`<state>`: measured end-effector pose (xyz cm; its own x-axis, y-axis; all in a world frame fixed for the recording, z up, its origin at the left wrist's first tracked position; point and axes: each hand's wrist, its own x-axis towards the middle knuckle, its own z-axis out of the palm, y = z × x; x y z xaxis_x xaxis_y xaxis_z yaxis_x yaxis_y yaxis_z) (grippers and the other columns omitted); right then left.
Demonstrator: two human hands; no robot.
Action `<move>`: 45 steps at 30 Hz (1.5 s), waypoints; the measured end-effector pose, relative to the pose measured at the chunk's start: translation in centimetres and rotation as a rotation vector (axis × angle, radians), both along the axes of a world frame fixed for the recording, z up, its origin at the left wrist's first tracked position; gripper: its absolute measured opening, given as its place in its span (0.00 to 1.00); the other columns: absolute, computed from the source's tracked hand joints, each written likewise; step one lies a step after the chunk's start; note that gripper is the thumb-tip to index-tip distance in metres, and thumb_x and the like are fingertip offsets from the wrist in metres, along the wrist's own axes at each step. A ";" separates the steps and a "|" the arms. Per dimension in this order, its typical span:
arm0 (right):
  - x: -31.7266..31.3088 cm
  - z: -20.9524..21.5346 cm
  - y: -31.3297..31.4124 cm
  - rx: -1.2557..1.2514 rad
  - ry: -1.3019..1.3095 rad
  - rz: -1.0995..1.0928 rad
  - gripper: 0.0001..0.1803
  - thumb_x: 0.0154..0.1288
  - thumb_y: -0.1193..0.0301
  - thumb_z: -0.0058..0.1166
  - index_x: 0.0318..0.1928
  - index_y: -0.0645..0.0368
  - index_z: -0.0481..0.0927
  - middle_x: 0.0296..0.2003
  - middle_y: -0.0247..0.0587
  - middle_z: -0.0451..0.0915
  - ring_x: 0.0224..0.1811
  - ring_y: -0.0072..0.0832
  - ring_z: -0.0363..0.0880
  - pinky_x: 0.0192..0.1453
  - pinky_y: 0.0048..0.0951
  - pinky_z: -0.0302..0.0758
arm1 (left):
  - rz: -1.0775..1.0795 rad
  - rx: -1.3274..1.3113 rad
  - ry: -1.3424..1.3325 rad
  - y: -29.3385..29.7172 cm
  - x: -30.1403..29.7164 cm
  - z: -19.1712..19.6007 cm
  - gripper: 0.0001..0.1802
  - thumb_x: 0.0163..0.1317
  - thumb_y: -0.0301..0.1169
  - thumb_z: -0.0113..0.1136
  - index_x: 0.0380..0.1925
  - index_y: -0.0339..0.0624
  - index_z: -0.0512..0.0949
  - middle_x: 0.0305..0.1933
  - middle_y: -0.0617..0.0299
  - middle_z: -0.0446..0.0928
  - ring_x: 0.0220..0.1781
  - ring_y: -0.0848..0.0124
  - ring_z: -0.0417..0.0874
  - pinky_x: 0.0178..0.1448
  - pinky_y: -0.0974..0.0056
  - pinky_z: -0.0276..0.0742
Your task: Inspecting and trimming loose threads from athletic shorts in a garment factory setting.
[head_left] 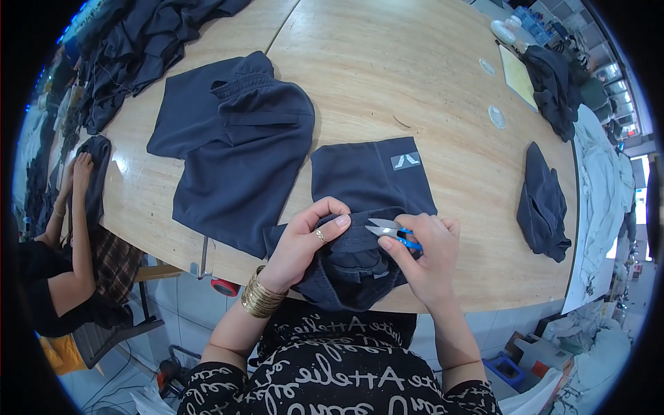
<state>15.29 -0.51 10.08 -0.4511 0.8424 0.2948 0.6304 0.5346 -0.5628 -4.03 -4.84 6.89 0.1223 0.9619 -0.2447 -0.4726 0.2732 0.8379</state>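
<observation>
A pair of dark navy shorts (377,169) lies at the table's near edge, its gathered waistband toward me. With my left hand (304,238), I pinch the waistband at its left side, thumb on top. My right hand (429,256) is closed around small blue-handled thread snips (391,228). Their pointed blades are apart and rest over the waistband, aimed left toward my left thumb. A light patch (406,161) shows on one leg of the shorts. Another pair of dark shorts (242,152) with an elastic waist lies spread to the left.
Dark garments are heaped at the far left (138,48), and a folded one (543,204) lies at the right. Pale cloth (602,200) hangs beyond the right edge. A co-worker's hands (81,169) handle dark fabric at the left.
</observation>
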 end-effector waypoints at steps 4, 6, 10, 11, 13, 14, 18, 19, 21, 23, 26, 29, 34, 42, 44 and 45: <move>0.0 -0.1 -0.4 -0.003 -0.038 -0.011 0.13 0.52 0.59 0.63 0.31 0.53 0.78 0.23 0.29 0.74 0.25 0.25 0.69 0.38 0.30 0.54 | 0.034 -0.005 0.009 -0.1 0.1 -0.3 0.06 0.65 0.29 0.54 0.37 0.38 0.73 0.36 0.71 0.72 0.40 0.85 0.69 0.48 0.78 0.65; -0.2 0.0 -0.5 -0.024 -0.045 -0.014 0.13 0.53 0.59 0.62 0.31 0.53 0.78 0.23 0.29 0.74 0.24 0.25 0.69 0.38 0.30 0.54 | 0.034 0.006 0.026 -0.1 0.1 -0.3 0.06 0.65 0.29 0.54 0.37 0.38 0.73 0.37 0.70 0.73 0.41 0.85 0.69 0.48 0.77 0.66; -0.3 -0.1 -0.5 -0.023 -0.028 -0.023 0.13 0.53 0.59 0.62 0.31 0.53 0.78 0.22 0.30 0.75 0.24 0.25 0.70 0.37 0.30 0.55 | 0.018 0.031 -0.009 -0.1 0.1 -0.2 0.07 0.62 0.28 0.58 0.37 0.38 0.73 0.40 0.66 0.75 0.42 0.82 0.72 0.51 0.75 0.68; -0.4 -0.2 -0.5 -0.038 -0.009 -0.040 0.13 0.53 0.59 0.62 0.30 0.53 0.78 0.22 0.30 0.75 0.24 0.25 0.70 0.37 0.30 0.55 | 0.019 0.045 -0.005 -0.2 0.2 -0.2 0.07 0.60 0.27 0.59 0.36 0.38 0.73 0.41 0.65 0.76 0.43 0.82 0.73 0.51 0.75 0.69; -0.3 -0.7 -0.6 -0.051 0.010 -0.059 0.13 0.54 0.59 0.62 0.30 0.53 0.78 0.22 0.30 0.75 0.25 0.25 0.71 0.37 0.30 0.55 | 0.017 0.048 -0.011 -0.1 0.3 0.0 0.07 0.59 0.26 0.60 0.36 0.38 0.73 0.41 0.64 0.76 0.43 0.81 0.73 0.51 0.74 0.69; -0.2 -1.2 -0.5 -0.106 0.073 -0.094 0.13 0.54 0.59 0.62 0.30 0.53 0.78 0.22 0.30 0.75 0.24 0.25 0.71 0.36 0.30 0.55 | 0.018 0.050 -0.019 -0.1 0.3 0.1 0.08 0.58 0.25 0.61 0.35 0.38 0.73 0.41 0.63 0.76 0.43 0.81 0.74 0.51 0.73 0.70; 0.3 -0.9 -0.2 -0.142 0.112 -0.023 0.13 0.54 0.58 0.61 0.30 0.53 0.78 0.21 0.30 0.75 0.24 0.25 0.70 0.35 0.29 0.55 | 0.023 0.013 -0.013 0.0 0.0 -0.1 0.08 0.58 0.24 0.61 0.34 0.38 0.73 0.42 0.62 0.76 0.44 0.80 0.74 0.52 0.73 0.70; 0.4 -0.6 -0.2 -0.144 0.113 -0.023 0.13 0.54 0.58 0.61 0.30 0.53 0.78 0.21 0.30 0.75 0.24 0.25 0.70 0.35 0.29 0.55 | 0.026 0.006 -0.022 0.1 0.0 0.1 0.07 0.57 0.24 0.61 0.34 0.38 0.72 0.41 0.62 0.76 0.43 0.80 0.74 0.51 0.73 0.70; 0.4 -0.1 -0.3 -0.039 -0.004 -0.007 0.13 0.54 0.58 0.62 0.30 0.53 0.78 0.21 0.29 0.74 0.23 0.25 0.70 0.35 0.29 0.55 | 0.029 -0.004 -0.031 0.0 0.1 0.1 0.07 0.57 0.24 0.61 0.33 0.39 0.72 0.41 0.62 0.76 0.43 0.80 0.74 0.51 0.73 0.70; 0.4 0.0 -0.4 -0.023 -0.007 -0.014 0.13 0.54 0.58 0.62 0.29 0.53 0.78 0.21 0.29 0.74 0.23 0.25 0.70 0.35 0.29 0.55 | 0.059 0.076 -0.006 0.1 0.3 -0.2 0.07 0.56 0.23 0.61 0.31 0.39 0.72 0.39 0.62 0.76 0.41 0.79 0.74 0.49 0.74 0.70; 0.3 0.2 -0.7 -0.001 -0.022 -0.017 0.13 0.54 0.58 0.62 0.29 0.52 0.78 0.20 0.28 0.74 0.23 0.24 0.70 0.35 0.28 0.55 | 0.083 0.077 -0.014 -0.1 0.5 0.0 0.07 0.56 0.22 0.62 0.30 0.39 0.72 0.37 0.63 0.75 0.40 0.79 0.74 0.48 0.74 0.70; 0.2 0.2 -0.8 0.002 -0.034 -0.028 0.13 0.53 0.58 0.62 0.29 0.52 0.78 0.20 0.28 0.74 0.23 0.24 0.70 0.34 0.28 0.55 | 0.082 0.087 0.005 -0.1 0.7 0.1 0.07 0.56 0.22 0.62 0.30 0.39 0.72 0.37 0.63 0.75 0.40 0.79 0.74 0.48 0.73 0.70; 0.0 -0.3 -1.1 -0.025 -0.014 -0.046 0.12 0.54 0.58 0.62 0.30 0.53 0.79 0.22 0.28 0.75 0.23 0.24 0.70 0.35 0.28 0.56 | 0.074 0.104 0.019 -0.2 0.8 0.0 0.07 0.56 0.22 0.62 0.30 0.39 0.72 0.37 0.63 0.75 0.40 0.79 0.73 0.48 0.73 0.70; 0.8 -1.4 -0.9 -0.489 0.422 -0.079 0.11 0.56 0.61 0.61 0.31 0.54 0.78 0.23 0.29 0.76 0.24 0.24 0.72 0.36 0.26 0.57 | 0.059 0.053 -0.070 0.0 0.7 0.3 0.07 0.57 0.22 0.61 0.31 0.39 0.71 0.40 0.60 0.77 0.42 0.78 0.76 0.50 0.72 0.72; 1.3 -0.7 -0.5 -0.366 0.291 -0.037 0.11 0.55 0.61 0.62 0.30 0.54 0.78 0.22 0.29 0.76 0.24 0.24 0.71 0.36 0.27 0.57 | 0.056 0.047 -0.085 -0.1 0.6 0.1 0.07 0.57 0.22 0.61 0.31 0.39 0.71 0.40 0.59 0.77 0.42 0.78 0.76 0.50 0.72 0.72; 1.4 -0.4 -0.3 -0.241 0.162 0.005 0.11 0.54 0.61 0.62 0.30 0.54 0.78 0.22 0.29 0.76 0.24 0.24 0.71 0.36 0.27 0.56 | 0.056 0.046 -0.085 -0.1 0.5 0.1 0.07 0.57 0.22 0.61 0.31 0.39 0.71 0.40 0.59 0.77 0.42 0.78 0.76 0.50 0.72 0.72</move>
<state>16.73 -0.85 9.73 -0.4184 0.8950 0.1548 0.5201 0.3758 -0.7670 -3.49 -4.97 7.01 0.0861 0.9777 -0.1913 -0.5558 0.2065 0.8053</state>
